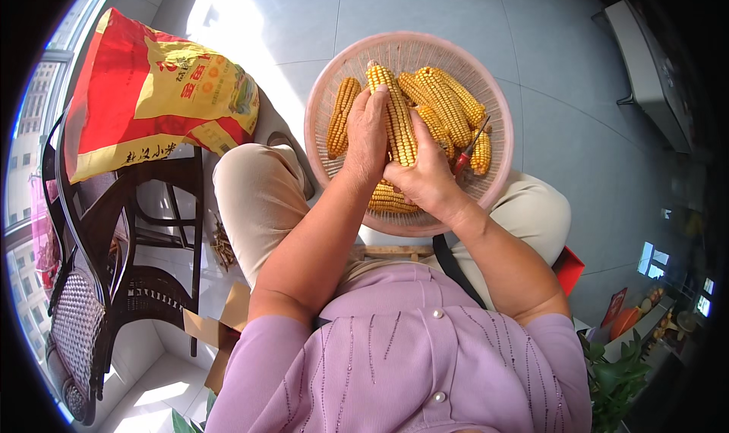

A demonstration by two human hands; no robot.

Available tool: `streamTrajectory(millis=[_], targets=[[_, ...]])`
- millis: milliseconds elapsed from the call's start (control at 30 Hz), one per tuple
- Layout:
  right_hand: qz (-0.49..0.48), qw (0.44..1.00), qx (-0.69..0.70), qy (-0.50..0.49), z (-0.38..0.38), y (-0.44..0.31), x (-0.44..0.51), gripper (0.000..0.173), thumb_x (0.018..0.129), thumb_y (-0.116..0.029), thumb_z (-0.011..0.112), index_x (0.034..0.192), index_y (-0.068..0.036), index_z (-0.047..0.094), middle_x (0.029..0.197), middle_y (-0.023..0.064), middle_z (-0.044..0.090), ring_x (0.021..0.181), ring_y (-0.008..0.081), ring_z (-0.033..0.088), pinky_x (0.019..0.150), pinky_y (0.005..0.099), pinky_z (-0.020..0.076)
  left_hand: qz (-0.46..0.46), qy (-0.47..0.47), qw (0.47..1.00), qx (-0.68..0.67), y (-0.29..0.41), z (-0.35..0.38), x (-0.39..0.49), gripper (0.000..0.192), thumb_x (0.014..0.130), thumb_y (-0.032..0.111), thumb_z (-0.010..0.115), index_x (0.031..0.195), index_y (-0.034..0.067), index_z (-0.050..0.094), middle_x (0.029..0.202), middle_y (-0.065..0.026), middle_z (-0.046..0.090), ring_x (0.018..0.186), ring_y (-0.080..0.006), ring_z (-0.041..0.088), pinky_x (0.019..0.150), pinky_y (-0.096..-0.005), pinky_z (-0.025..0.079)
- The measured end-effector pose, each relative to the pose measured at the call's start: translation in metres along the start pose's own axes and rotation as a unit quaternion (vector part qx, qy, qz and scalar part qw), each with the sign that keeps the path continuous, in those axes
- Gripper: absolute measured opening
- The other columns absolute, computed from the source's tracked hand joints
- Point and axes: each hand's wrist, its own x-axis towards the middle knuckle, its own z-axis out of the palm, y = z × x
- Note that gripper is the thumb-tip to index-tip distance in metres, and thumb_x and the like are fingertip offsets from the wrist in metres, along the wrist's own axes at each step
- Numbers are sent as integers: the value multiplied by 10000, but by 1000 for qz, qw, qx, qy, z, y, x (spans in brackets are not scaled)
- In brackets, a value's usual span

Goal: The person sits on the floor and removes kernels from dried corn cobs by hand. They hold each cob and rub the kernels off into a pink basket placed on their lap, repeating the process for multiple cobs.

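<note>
Both hands grip one ear of dried yellow corn [401,131] above a round pink plastic basket [320,94]. My left hand [367,131] wraps the ear's left side, its thumb lying along the upper kernels. Around the lower right side curls my right hand [427,168], thumb near the ear's bottom end. Several more corn ears [447,100] lie in the basket to the right, one ear [343,117] at the left, and others [393,198] under my wrists. A screwdriver with a red handle [462,162] leans among the ears beside my right hand, its shaft pointing up and right.
The basket sits between my knees on a grey tiled floor [569,125]. At left, a large red and yellow printed sack [171,91] rests on a dark wooden chair [165,177]. An open cardboard box [219,325] stands behind my left elbow, a leafy plant [615,370] at lower right.
</note>
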Motion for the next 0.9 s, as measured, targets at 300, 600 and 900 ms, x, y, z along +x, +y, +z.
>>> streamTrajectory(millis=[300, 600, 900], targets=[[155, 984, 76, -45, -7, -36, -10, 843, 810, -35, 622, 1517, -57, 164, 958, 68, 573, 562, 73, 547, 395, 200, 438, 96, 0, 994, 45, -22, -5, 5, 457, 1068, 418, 345, 1059, 13, 557, 893, -62, 608, 769, -120, 587, 692, -270, 507], [63, 997, -20, -41, -8, -20, -16, 866, 784, -18, 593, 1526, -10, 148, 1089, 125, 580, 747, 137, 610, 574, 252, 510, -65, 79, 981, -167, -3, -10, 14, 339, 1020, 286, 417, 1073, -11, 572, 893, -102, 633, 759, -177, 635, 661, -318, 549], [9, 994, -83, -64, -2, -17, -22, 884, 788, -48, 615, 1515, 60, 125, 1309, 235, 515, 1154, 274, 565, 985, 350, 451, 7, 25, 996, -89, -5, -16, 14, 470, 1061, 423, 303, 1085, -11, 483, 830, -133, 585, 647, -241, 638, 575, -371, 588]])
